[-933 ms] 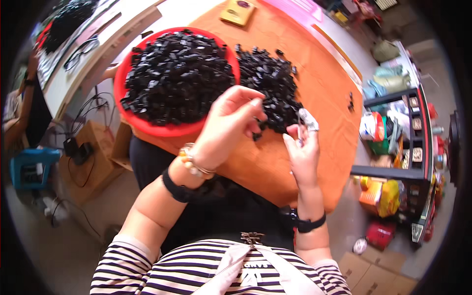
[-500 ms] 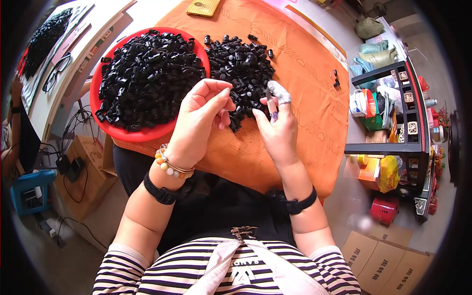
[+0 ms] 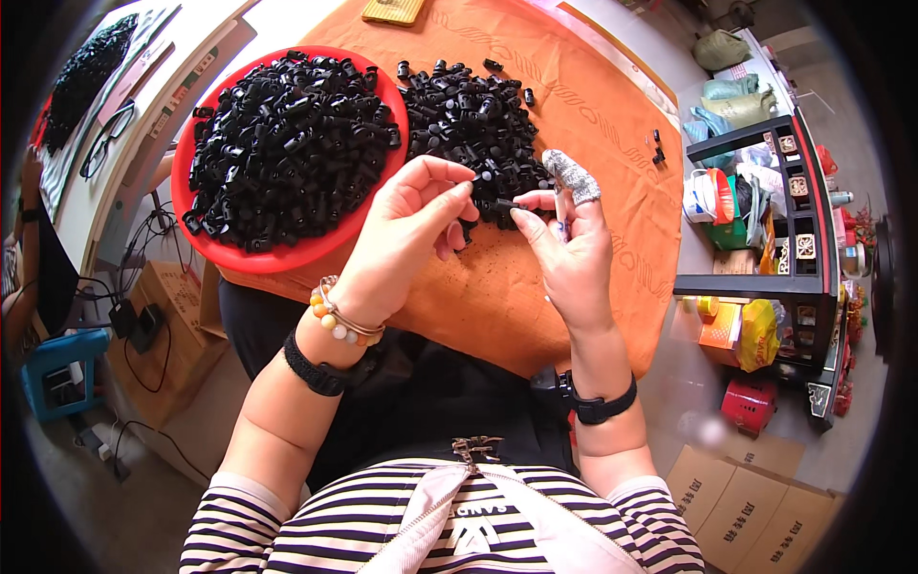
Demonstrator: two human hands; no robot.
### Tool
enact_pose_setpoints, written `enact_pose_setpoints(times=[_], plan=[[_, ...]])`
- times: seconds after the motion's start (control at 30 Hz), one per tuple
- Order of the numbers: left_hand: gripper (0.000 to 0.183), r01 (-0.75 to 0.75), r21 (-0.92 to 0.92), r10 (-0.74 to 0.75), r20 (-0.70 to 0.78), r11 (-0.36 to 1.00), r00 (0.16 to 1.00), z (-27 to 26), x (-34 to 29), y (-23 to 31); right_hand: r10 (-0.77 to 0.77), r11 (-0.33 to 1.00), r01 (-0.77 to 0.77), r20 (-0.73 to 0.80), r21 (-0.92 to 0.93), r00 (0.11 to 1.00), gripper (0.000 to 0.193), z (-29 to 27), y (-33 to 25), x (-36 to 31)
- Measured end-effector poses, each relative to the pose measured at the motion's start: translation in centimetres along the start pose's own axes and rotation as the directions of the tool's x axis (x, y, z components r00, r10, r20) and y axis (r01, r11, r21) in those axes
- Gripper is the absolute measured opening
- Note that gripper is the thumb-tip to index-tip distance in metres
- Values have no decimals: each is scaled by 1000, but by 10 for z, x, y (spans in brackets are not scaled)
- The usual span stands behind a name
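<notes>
Small black plastic pieces, shaped like cord locks, fill a round red basin (image 3: 180,206), and a loose pile of them (image 3: 469,120) lies beside it on an orange tablecloth (image 3: 612,182). My left hand (image 3: 406,215) is closed in a pinch in front of the pile, near the basin's rim; what its fingertips hold is too small to make out. Between the thumb and a finger of my right hand (image 3: 579,253) is a small black piece (image 3: 501,205). A greyish-white wrap (image 3: 572,177) covers one raised right finger, and a thin tool-like thing partly shows among those fingers.
A few stray black pieces (image 3: 658,148) lie near the cloth's right edge. At the far edge sits a yellow pad (image 3: 394,10). Right of the table stands a dark shelf (image 3: 751,284) with bags, above cardboard boxes (image 3: 732,507). Glasses (image 3: 107,141) rest on a white surface at left.
My right hand has moved right and slightly nearer, and a black piece now shows in its pinch. My left hand has shifted slightly right, still pinched.
</notes>
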State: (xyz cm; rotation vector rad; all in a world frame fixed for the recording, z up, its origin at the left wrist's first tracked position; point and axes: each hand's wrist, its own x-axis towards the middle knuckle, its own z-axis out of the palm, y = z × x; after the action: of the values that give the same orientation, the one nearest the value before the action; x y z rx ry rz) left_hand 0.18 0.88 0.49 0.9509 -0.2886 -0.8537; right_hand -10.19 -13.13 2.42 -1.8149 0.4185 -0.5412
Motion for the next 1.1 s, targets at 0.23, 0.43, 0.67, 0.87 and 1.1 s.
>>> enact_pose_setpoints(times=[0.23,0.43,0.67,0.87,1.1], plan=[[24,86,-2,-84,182,996,980,12,-5,2,-38,986,41,-20,159,999,50,8,-16,-10],[19,153,-175,-100,278,973,955,4,-2,-5,-124,976,124,-14,178,992,51,22,-21,-20],[20,185,-326,-97,269,927,958,7,-5,7,-112,988,103,73,114,991,41,10,-28,-21],[19,188,-351,-75,310,917,948,4,-4,6,-71,996,60,169,69,983,31,9,-28,-25],[15,211,-375,-118,256,903,959,5,-4,3,-49,998,41,196,44,979,33,10,-25,-24]])
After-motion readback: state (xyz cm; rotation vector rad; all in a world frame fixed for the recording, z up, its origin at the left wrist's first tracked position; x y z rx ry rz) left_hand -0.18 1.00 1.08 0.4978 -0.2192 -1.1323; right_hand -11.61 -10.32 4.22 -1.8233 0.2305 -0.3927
